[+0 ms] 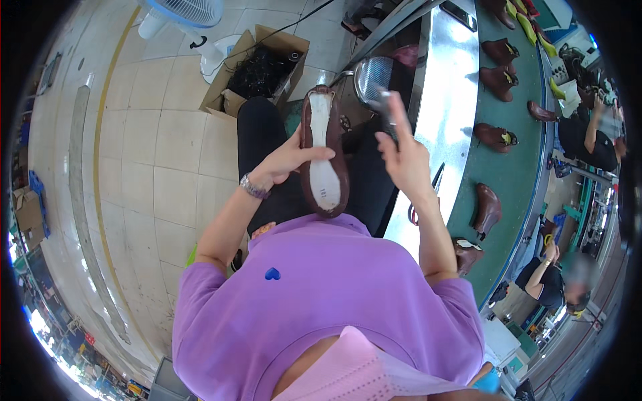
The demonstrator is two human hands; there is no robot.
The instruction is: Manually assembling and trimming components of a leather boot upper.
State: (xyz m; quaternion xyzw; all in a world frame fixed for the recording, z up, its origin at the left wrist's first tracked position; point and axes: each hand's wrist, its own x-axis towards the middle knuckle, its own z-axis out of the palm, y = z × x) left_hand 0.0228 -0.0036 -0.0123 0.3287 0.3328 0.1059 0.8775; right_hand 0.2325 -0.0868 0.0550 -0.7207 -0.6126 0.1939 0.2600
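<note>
My left hand (284, 160) is closed around a brown shoe (342, 175) held sole side up above my lap. My thumb presses on the pale insole board (319, 127) that runs along its bottom. To the right of the shoe and apart from it, my right hand (409, 160) is raised and closed round a small grey metal tool (384, 107). The tool is smeared by motion, so its exact kind does not show. The index finger stretches forward along it.
A metal ledge (447, 87) runs along my right, with a phone (459, 15) and red-handled scissors (412, 214). Beyond it, a green conveyor belt (461, 167) carries several brown ankle boots (498, 83). An open cardboard box (214, 93) and a fan (187, 13) stand ahead left. Co-workers (552, 281) sit across the belt.
</note>
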